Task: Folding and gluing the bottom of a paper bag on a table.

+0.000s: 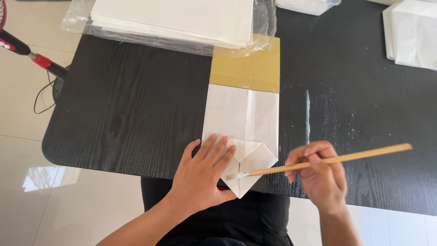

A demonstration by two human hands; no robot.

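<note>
Nearest, at the worktop's [127, 114] front edge: left hand [200, 175] laid flat, fingers [217, 148] spread and pressing down on the folded lower left flap of a white paper bag [241, 123]. Just to the right, right hand [321, 175] hovering above the worktop, fingers curled and pinching a thin wooden brush [327, 160] near its middle, handle slanting up to the right, white-tipped bristles touching the bag's folded bottom close to the left thumb. Bag lying flat and lengthwise at the centre of the black wood-grain worktop, its pointed folded end overhanging the front edge, its far end resting on a yellow-brown cardboard sheet [248, 68]. Right of the bag, a pale streak and white specks [307, 116] smeared on the dark surface. Farther back, overlapping the cardboard, a stack of white paper sheets [173, 18] in loose clear plastic wrap. At the far right corner, more folded white paper [412, 32]; at the far edge, a clear plastic container [307, 5], partly cut off. Off the worktop at far left, a red and black handle [32, 54] over pale floor tiles.
</note>
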